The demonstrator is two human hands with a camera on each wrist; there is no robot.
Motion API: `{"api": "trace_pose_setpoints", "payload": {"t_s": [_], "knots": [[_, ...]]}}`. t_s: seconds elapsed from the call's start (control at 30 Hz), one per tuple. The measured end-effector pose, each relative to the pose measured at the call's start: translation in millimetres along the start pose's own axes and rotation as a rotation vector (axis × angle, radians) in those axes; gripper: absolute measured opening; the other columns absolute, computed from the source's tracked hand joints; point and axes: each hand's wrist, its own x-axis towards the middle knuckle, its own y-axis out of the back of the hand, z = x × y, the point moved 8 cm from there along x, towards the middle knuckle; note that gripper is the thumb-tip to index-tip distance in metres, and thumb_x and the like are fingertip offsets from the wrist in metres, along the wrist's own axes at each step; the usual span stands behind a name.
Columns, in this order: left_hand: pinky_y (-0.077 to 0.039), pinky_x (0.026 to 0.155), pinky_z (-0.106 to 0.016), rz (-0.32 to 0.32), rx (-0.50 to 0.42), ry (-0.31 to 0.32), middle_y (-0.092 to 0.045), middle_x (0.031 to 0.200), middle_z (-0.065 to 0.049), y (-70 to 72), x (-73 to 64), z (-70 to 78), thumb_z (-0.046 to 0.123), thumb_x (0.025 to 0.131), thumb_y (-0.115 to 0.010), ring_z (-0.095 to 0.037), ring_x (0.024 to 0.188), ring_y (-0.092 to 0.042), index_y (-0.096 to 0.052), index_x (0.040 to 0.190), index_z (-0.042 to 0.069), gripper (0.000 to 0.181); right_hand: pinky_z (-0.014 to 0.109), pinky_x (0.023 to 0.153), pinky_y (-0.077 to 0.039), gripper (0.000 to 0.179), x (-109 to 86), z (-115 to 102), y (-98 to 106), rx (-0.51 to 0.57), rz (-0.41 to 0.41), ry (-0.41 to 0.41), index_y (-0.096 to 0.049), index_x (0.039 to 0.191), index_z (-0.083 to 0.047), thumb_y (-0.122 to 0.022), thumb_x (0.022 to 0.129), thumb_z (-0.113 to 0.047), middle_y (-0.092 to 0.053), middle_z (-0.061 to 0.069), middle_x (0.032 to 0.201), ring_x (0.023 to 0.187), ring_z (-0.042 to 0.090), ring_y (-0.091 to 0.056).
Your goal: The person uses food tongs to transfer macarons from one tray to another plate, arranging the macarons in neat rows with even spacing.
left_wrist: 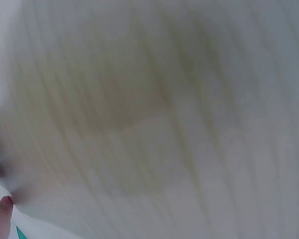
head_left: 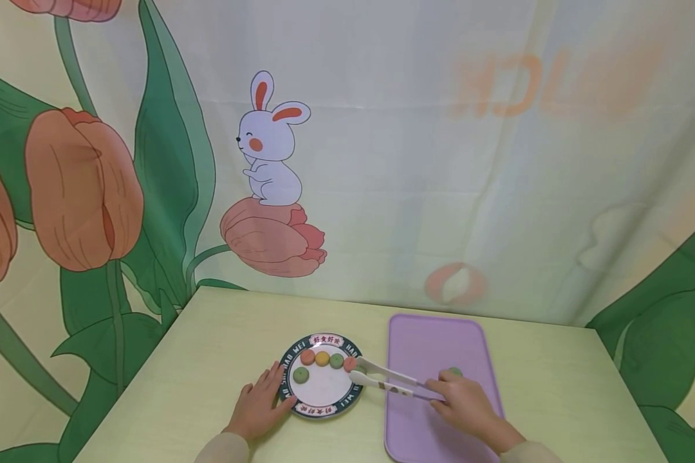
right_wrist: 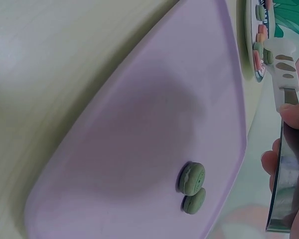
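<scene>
My right hand (head_left: 466, 405) grips a pair of tongs (head_left: 390, 378) with white spotted tips and metal arms. In the right wrist view, the tongs' white head (right_wrist: 281, 52) has a green macaron (right_wrist: 268, 56) at its tip, over the plate's edge. The round plate (head_left: 324, 408) has a dark lettered rim and holds several macarons: a pink one (head_left: 307, 357), a yellow one (head_left: 322, 359), a green one (head_left: 336, 361) and another pink one in a row, plus a separate green one (head_left: 301, 375). Fingers spread, my left hand (head_left: 260, 404) rests against the plate's left rim.
A purple tray (head_left: 434, 341) lies right of the plate, under my right hand. Two green macarons (right_wrist: 192, 179) sit touching on it. Behind the pale table (head_left: 226, 321) hangs a printed curtain (head_left: 382, 161). Pale blur fills most of the left wrist view.
</scene>
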Motion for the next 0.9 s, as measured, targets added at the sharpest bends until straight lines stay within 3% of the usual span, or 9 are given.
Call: {"api": "trace_pose_setpoints", "payload": {"t_s": [0.33,0.67,0.9], "knots": [[-0.022,0.101,-0.058,0.005,0.002,0.000,-0.024,0.146,-0.005,-1.6,0.8,-2.0,0.062,0.082,-0.040,-0.031,0.131,-0.027,-0.028,0.139,0.012,0.077,0.013,0.045,-0.031,0.027,6.0,-7.9,-9.9,0.018,-0.020,0.009,-0.067,0.090,-0.020,-0.073,0.064,-0.020,-0.049,-0.009,0.069,0.055,0.001,-0.035],[-0.021,0.101,-0.058,-0.009,-0.008,0.009,-0.023,0.147,-0.005,-1.4,0.8,-2.5,0.062,0.082,-0.039,-0.030,0.132,-0.026,-0.027,0.140,0.013,0.077,0.011,0.045,-0.027,0.026,13.9,-15.9,-17.1,0.025,0.005,0.066,-0.067,0.090,-0.019,-0.072,0.065,-0.019,-0.047,-0.010,0.067,0.051,0.000,-0.032],[-0.021,0.102,-0.058,-0.012,-0.004,0.010,-0.023,0.147,-0.005,-1.7,0.3,-2.2,0.062,0.082,-0.039,-0.030,0.132,-0.026,-0.027,0.140,0.013,0.076,0.012,0.044,-0.024,0.023,17.5,-19.6,-18.6,0.018,0.000,0.061,-0.066,0.087,-0.021,-0.072,0.065,-0.020,-0.045,-0.010,0.065,0.050,0.001,-0.031]]}}
